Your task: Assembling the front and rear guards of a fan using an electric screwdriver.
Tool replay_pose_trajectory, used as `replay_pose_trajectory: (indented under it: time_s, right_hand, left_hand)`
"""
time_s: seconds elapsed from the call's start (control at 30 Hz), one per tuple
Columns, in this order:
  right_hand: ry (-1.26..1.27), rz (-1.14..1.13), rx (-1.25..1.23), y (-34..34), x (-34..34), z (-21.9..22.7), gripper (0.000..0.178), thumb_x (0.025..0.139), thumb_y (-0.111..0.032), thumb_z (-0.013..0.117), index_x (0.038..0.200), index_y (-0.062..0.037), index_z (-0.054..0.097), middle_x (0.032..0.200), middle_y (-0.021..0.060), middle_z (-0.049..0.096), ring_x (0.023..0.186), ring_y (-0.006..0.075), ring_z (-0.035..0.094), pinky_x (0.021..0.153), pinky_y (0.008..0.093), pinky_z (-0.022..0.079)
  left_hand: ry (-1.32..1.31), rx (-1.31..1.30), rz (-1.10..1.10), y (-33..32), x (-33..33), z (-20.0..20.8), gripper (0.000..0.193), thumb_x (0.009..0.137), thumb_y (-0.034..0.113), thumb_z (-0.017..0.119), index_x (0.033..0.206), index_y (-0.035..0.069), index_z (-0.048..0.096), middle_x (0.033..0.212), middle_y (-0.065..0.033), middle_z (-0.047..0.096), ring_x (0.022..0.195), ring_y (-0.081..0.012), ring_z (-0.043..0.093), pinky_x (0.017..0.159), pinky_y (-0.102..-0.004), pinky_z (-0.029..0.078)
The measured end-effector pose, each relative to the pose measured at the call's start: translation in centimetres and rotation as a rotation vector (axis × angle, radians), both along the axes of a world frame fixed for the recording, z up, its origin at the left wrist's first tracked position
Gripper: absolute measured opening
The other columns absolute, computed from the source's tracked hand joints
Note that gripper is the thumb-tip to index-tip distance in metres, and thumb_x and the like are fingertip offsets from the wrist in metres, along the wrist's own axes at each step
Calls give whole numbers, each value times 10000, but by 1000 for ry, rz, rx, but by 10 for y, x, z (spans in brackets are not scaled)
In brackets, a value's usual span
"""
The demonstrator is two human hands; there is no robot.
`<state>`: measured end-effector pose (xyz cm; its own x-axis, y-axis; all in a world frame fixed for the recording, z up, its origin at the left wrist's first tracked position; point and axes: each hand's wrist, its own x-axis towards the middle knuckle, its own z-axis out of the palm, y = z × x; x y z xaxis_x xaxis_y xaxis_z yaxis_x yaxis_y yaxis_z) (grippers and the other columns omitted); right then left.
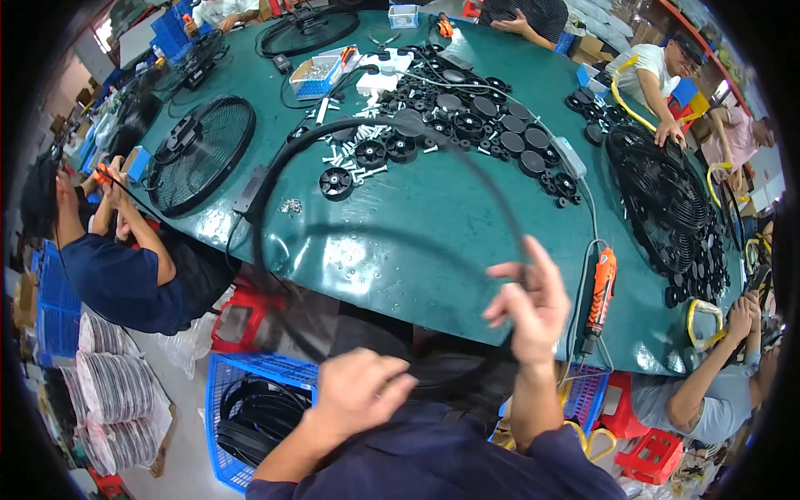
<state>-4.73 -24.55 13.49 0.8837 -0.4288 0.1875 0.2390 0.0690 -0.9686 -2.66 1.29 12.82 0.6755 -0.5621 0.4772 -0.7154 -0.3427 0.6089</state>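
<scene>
With my left hand (362, 390) closed around its lower edge, I hold a black ring (258, 237) over the green table's (450, 304) near edge, my right hand (532, 304) loosely open beside it.

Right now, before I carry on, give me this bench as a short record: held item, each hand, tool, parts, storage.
held item: large black ring, raised above the green table
left hand: left hand curled at the ring's near left side; exact grip hidden
right hand: right hand loosely open at the ring's right side; contact blurred
tool: orange powered screwdriver, on the table, right
parts: black round parts in a spread pile
storage: blue crate below, holding black rings
</scene>
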Motion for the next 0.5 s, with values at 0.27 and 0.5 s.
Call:
replay_pose_trajectory:
  time_s: [0.27, 0.5]
  right_hand:
    - [80, -359, -48, -83, -56, -42, 490, 973, -71, 589, 1433, 35, 459, 1050, 210, 697, 616, 170, 684, 459, 205, 497]
    - [194, -432, 22, -89, -71, -71, 468, 960, -94, 628, 1394, 31, 506, 1032, 207, 710, 615, 170, 689, 469, 209, 492]
  left_hand:
    - [122, -78, 680, 64, 78, -50, 285, 895, 68, 678, 1156, -14, 600, 900, -107, 607, 782, -230, 609, 738, -338, 508]
    - [651, -87, 383, 58, 69, -81, 481, 948, 85, 652, 1394, -2, 496, 1034, -122, 665, 912, -128, 621, 810, -282, 518]
